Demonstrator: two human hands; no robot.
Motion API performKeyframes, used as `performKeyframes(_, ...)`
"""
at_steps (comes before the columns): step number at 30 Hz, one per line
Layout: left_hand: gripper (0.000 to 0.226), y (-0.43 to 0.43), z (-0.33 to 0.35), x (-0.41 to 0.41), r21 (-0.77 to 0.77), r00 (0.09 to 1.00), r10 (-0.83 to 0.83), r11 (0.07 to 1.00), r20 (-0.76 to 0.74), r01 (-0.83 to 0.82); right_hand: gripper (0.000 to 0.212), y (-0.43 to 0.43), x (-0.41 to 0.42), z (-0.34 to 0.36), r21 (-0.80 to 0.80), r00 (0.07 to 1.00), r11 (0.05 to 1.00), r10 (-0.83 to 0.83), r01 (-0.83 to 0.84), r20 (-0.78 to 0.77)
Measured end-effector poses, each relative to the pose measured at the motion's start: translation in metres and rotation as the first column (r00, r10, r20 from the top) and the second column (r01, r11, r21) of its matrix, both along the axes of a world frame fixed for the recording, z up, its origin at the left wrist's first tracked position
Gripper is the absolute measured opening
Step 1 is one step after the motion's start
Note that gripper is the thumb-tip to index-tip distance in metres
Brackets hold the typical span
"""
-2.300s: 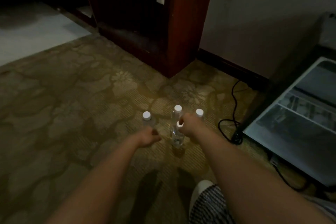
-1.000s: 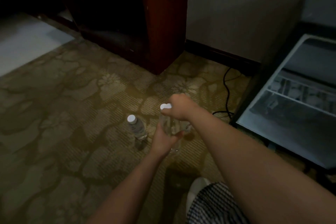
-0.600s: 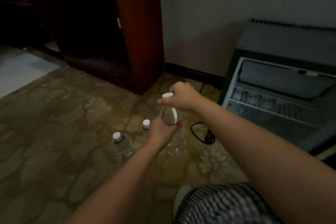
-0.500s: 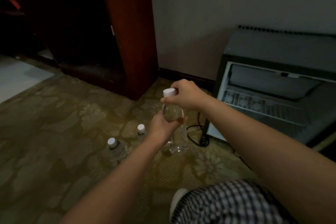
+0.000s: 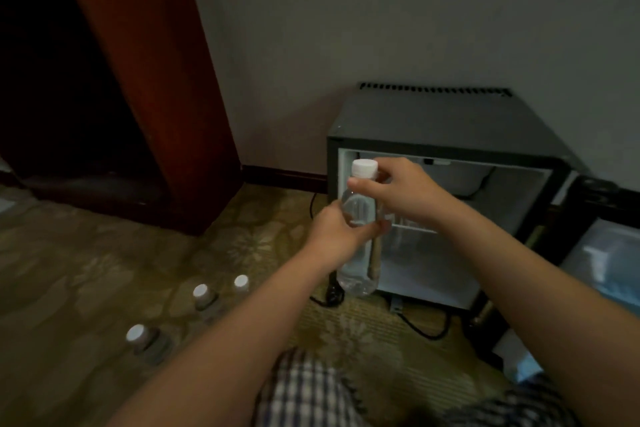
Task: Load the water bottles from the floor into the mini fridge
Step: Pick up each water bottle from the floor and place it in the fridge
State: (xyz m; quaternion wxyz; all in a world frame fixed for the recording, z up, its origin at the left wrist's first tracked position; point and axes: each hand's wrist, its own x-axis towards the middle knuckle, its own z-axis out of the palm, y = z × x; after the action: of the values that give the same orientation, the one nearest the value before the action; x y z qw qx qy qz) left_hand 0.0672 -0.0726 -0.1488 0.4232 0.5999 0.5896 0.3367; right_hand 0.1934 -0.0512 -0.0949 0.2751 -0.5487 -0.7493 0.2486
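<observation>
I hold a clear water bottle point(image 5: 358, 267) with a white cap upright in the air, just in front of the open mini fridge point(image 5: 446, 125). My left hand point(image 5: 337, 236) grips the bottle's middle from the left. My right hand point(image 5: 401, 194) pinches its neck just under the cap. Three more bottles with white caps stand on the carpet to the lower left: one nearest me point(image 5: 145, 341), one in the middle point(image 5: 204, 298), and one farthest point(image 5: 241, 282). The fridge's pale interior shows a wire shelf behind my hands.
The fridge door point(image 5: 609, 253) hangs open at the right edge. A black power cable point(image 5: 420, 329) runs along the carpet under the fridge. A dark red wooden cabinet point(image 5: 156, 80) stands to the left against the wall. My checked clothing point(image 5: 311, 392) fills the bottom middle.
Both hands have lifted the bottle off the carpet and carried it right, up to the fridge opening. The view has swung right, bringing the whole fridge into sight.
</observation>
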Motion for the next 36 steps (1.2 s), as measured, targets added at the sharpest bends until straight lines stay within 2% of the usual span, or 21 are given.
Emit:
performKeyframes(3,0.051,0.013,0.003,0.021,-0.036,0.999,-0.039,0.999,-0.014,0.039,0.033,0.008,0.022,-0.001,-0.046,0.999,0.998,-0.035,0.035,-0.004)
performKeyframes(6,0.048,0.029,0.004,0.039,-0.070,0.999,-0.040,0.997,-0.028,0.038,0.025,0.020,0.036,-0.004,-0.087,0.998,0.995,-0.053,0.050,-0.036)
performKeyframes(9,0.048,0.039,-0.005,0.053,-0.015,0.999,-0.022,1.000,-0.039,0.022,0.019,0.031,0.049,-0.014,-0.097,0.994,0.991,-0.095,0.089,-0.060)
performKeyframes(11,0.055,0.044,-0.016,0.064,0.024,0.998,-0.025,0.999,-0.050,0.026,0.023,0.038,0.058,-0.025,-0.087,0.989,0.987,-0.141,0.138,-0.031)
performKeyframes(14,0.054,0.055,-0.036,0.084,-0.081,1.000,-0.021,0.997,-0.018,0.019,0.031,0.047,0.070,-0.046,-0.090,0.980,0.976,-0.200,0.197,-0.023)
performKeyframes(17,0.054,0.066,-0.058,0.100,-0.123,0.995,-0.043,0.992,-0.086,0.032,0.032,0.055,0.082,-0.070,-0.118,0.971,0.965,-0.240,0.236,-0.020)
performKeyframes(19,0.067,0.071,-0.070,0.106,-0.158,0.994,-0.041,0.987,-0.105,0.024,0.033,0.060,0.088,-0.084,-0.128,0.965,0.957,-0.262,0.259,-0.007)
performKeyframes(22,0.100,0.086,-0.097,0.117,-0.204,0.997,-0.023,0.979,-0.075,0.007,0.033,0.070,0.095,-0.100,-0.114,0.964,0.957,-0.261,0.265,0.052)
performKeyframes(23,0.099,0.090,-0.105,0.121,-0.228,0.997,-0.028,0.974,-0.072,0.011,0.033,0.073,0.098,-0.105,-0.115,0.963,0.957,-0.256,0.265,0.083)
performKeyframes(26,0.063,0.096,-0.125,0.129,-0.279,0.991,-0.062,0.960,-0.116,0.027,0.036,0.079,0.104,-0.127,-0.142,0.961,0.955,-0.240,0.259,0.141)
performKeyframes(29,0.045,0.102,-0.157,0.134,-0.291,0.972,-0.091,0.956,-0.215,0.025,0.036,0.078,0.112,-0.162,-0.172,0.959,0.944,-0.271,0.283,0.089)
performKeyframes(36,0.027,0.111,-0.210,0.143,-0.392,0.991,-0.126,0.915,-0.038,0.101,0.032,0.083,0.123,-0.224,-0.234,0.906,0.878,-0.422,0.418,0.032)
